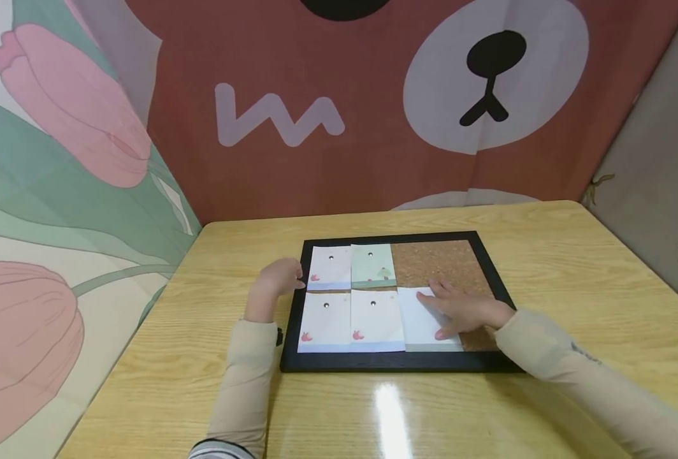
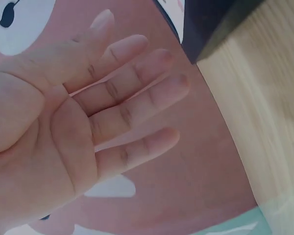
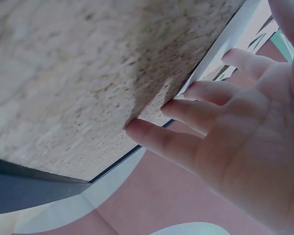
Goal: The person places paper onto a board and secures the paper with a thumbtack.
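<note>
A cork board (image 1: 439,262) with a black frame (image 1: 385,362) lies on the table. My right hand (image 1: 466,310) rests with spread fingers over a white, unpinned paper sheet (image 1: 415,322) in the lower row. In the right wrist view, fingertips (image 3: 137,128) touch the cork (image 3: 78,88) beside the sheet's edge. My left hand (image 1: 280,278) is beside the frame's left side, holding nothing. The left wrist view shows its palm and loosely extended fingers (image 2: 132,115) near the frame's dark corner (image 2: 206,34).
Several decorated sheets are pinned in two rows at the board's left, among them a green one (image 1: 373,266) and a white one (image 1: 376,328); round silver pins (image 1: 326,305) hold them. The wooden table (image 1: 230,255) meets a printed cloth backdrop (image 1: 316,172) behind.
</note>
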A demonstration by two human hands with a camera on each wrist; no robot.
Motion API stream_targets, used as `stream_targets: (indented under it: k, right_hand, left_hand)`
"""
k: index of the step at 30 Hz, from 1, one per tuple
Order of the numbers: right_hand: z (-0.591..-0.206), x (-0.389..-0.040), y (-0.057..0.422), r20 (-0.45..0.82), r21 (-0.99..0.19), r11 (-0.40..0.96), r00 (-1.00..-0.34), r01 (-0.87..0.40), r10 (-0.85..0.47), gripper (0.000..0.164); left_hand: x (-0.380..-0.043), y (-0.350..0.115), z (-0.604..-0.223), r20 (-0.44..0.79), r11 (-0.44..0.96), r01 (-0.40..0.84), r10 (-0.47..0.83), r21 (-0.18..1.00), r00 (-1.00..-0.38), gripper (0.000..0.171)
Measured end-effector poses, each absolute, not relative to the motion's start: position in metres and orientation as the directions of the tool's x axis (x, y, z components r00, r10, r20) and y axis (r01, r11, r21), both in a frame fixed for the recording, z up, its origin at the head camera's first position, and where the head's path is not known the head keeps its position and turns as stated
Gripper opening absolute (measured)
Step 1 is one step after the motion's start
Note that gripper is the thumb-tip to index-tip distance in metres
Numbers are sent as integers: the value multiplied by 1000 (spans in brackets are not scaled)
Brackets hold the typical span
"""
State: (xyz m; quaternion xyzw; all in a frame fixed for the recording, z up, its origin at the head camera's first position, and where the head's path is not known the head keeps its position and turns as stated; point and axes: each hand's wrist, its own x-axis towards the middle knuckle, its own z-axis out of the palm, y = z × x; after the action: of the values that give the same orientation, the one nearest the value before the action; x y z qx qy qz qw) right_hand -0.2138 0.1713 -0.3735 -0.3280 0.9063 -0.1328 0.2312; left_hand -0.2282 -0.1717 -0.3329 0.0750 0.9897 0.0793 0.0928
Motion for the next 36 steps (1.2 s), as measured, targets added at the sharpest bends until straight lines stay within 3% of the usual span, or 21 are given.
stream_targets:
  k: [8,18,32,36]
  right_hand:
    - [-373,-214,170,-330,-392,755,-685,-526,-649,80]
    - [-373,-215,170,-330,-404,754,-686,-518,-648,79]
    - [-370,-212,169,-327,-398,758,-692,-516,-643,79]
    - [-368,-211,168,-321,-394,756,-693,-522,-646,79]
  left_hand:
    - [-220,-193,-331,-149,975,104,134,196,-980,27]
    - [-215,-217,-337,-300,985,-129,-89,116,-950,46]
    - [-220,-225,-350,-351,979,-164,-112,124,-930,52]
    - [-221,-227,-355,-355,982,-142,-91,121,-930,46]
